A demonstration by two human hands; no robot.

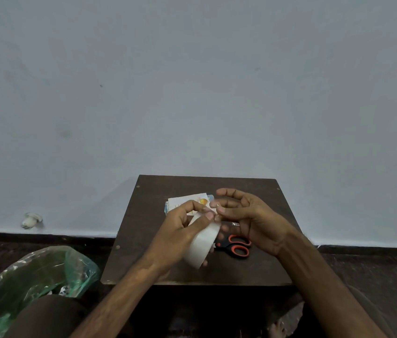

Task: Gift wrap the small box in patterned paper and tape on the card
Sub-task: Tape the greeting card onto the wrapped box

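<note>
I see left hand [178, 232] curled round tape roll [202, 242]; right hand [251, 220] pinches its top edge. Scissors [231, 245] 3 o'clock of roll, printed paper [187, 201] 12.

A white tape roll [201, 242] is held tilted on edge above the table [141, 252], and a pale card [190, 200] with a yellow-orange spot lies flat just beyond it.
</note>
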